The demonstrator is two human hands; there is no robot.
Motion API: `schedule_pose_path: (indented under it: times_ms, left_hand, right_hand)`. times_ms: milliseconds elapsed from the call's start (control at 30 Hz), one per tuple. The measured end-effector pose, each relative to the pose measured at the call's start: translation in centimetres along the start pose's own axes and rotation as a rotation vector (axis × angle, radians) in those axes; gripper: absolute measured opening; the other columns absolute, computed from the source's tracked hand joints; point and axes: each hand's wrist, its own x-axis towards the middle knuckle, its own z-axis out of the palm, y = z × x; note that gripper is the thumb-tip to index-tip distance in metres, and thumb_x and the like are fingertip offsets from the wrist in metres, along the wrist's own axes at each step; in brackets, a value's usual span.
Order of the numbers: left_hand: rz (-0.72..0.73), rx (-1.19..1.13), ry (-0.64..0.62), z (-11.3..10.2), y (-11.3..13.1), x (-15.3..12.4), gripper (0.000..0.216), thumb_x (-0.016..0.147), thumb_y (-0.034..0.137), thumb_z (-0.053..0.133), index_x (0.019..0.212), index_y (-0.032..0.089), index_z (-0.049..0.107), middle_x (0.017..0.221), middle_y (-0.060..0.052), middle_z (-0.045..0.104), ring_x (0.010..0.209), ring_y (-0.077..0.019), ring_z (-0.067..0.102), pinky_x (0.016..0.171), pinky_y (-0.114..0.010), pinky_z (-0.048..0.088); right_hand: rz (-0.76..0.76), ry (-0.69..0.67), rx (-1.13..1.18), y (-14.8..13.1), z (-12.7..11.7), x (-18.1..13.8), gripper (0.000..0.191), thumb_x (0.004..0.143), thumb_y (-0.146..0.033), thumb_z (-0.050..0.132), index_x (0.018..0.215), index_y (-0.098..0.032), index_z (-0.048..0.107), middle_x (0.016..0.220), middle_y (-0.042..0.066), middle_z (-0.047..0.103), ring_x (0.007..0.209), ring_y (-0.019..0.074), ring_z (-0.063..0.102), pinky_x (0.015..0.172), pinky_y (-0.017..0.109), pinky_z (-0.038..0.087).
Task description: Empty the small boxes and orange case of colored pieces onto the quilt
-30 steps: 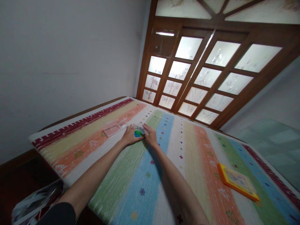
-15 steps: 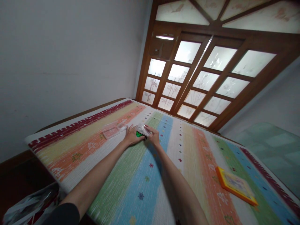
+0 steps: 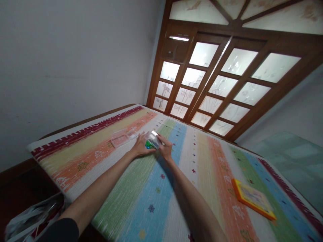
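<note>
My two hands meet far out on a bed covered by a striped, many-coloured mat [image 3: 176,188]. Between them is a small clear plastic box [image 3: 152,142] with green and blue contents. My left hand [image 3: 140,145] curls round the box's left side. My right hand [image 3: 165,148] grips its right side, and the clear lid is tilted up. Just left of my left hand lie two more clear plastic boxes [image 3: 122,137], one with a pinkish tint.
An orange-framed flat board [image 3: 253,199] lies on the mat at the right. A wooden sliding door with frosted panes [image 3: 214,84] stands behind the bed. A white wall is on the left; a plastic bag [image 3: 30,215] sits on the floor at the lower left.
The clear lid of the small box has been tilted up between my hands. My right hand went from lying on the box to gripping its side. The camera shifted slightly.
</note>
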Motion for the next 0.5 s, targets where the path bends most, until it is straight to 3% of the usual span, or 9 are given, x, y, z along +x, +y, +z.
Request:
schedule_pose_path:
  times_ms: [67, 133, 267, 367, 433, 500]
  left_hand:
    - [0.014, -0.064, 0.044, -0.5, 0.5, -0.2, 0.116, 0.065, 0.064, 0.084, 0.157, 0.017, 0.031, 0.161, -0.022, 0.037, 0.153, -0.0413, 0.026, 0.126, -0.061, 0.018]
    - [0.027, -0.176, 0.083, -1.1, 1.0, -0.6, 0.12, 0.062, 0.065, 0.086, 0.158, 0.018, 0.029, 0.162, -0.022, 0.036, 0.151, -0.0399, 0.031, 0.124, -0.058, 0.025]
    - [-0.033, -0.519, -0.006, -2.3, 2.4, -1.8, 0.108, 0.071, 0.064, 0.079, 0.158, 0.02, 0.032, 0.153, -0.019, 0.049, 0.14, -0.033, 0.051, 0.112, -0.044, 0.046]
    - [-0.173, -0.657, -0.114, -2.9, 3.4, -2.4, 0.081, 0.083, 0.062, 0.066, 0.148, 0.017, 0.049, 0.128, -0.016, 0.069, 0.113, -0.0281, 0.069, 0.089, -0.037, 0.057]
    - [-0.204, -0.642, -0.145, -3.1, 3.9, -2.6, 0.062, 0.086, 0.06, 0.062, 0.128, 0.014, 0.067, 0.101, -0.011, 0.077, 0.09, -0.0247, 0.073, 0.077, -0.035, 0.058]
    - [-0.195, -0.566, -0.132, -3.4, 4.1, -2.5, 0.047, 0.088, 0.056, 0.059, 0.101, 0.014, 0.076, 0.08, -0.006, 0.075, 0.075, -0.0218, 0.071, 0.071, -0.033, 0.056]
  right_hand:
    - [0.15, 0.075, 0.073, -0.4, -0.2, 0.4, 0.027, 0.079, -0.036, 0.068, 0.094, -0.019, 0.082, 0.106, 0.009, 0.078, 0.105, 0.0292, 0.073, 0.104, 0.046, 0.053]
    - [0.307, 0.068, 0.181, -0.8, -0.8, 0.4, 0.035, 0.077, -0.043, 0.074, 0.097, -0.016, 0.081, 0.101, 0.01, 0.079, 0.096, 0.0294, 0.075, 0.097, 0.047, 0.057]
    - [0.535, -0.151, 0.338, -1.8, -2.6, -0.6, 0.041, 0.072, -0.046, 0.083, 0.099, -0.016, 0.079, 0.096, 0.011, 0.079, 0.085, 0.0268, 0.076, 0.087, 0.044, 0.061]
    - [0.623, -0.312, 0.384, -2.6, -3.4, -1.9, 0.037, 0.07, -0.042, 0.086, 0.094, -0.017, 0.077, 0.089, 0.009, 0.079, 0.08, 0.026, 0.076, 0.083, 0.042, 0.062]
    - [0.672, -0.412, 0.406, -3.1, -3.7, -2.7, 0.036, 0.072, -0.041, 0.085, 0.096, -0.016, 0.074, 0.086, 0.009, 0.078, 0.079, 0.0255, 0.076, 0.082, 0.042, 0.063]
    - [0.689, -0.464, 0.403, -3.6, -4.4, -3.4, 0.038, 0.077, -0.043, 0.082, 0.102, -0.016, 0.072, 0.089, 0.009, 0.078, 0.081, 0.025, 0.076, 0.084, 0.041, 0.063]
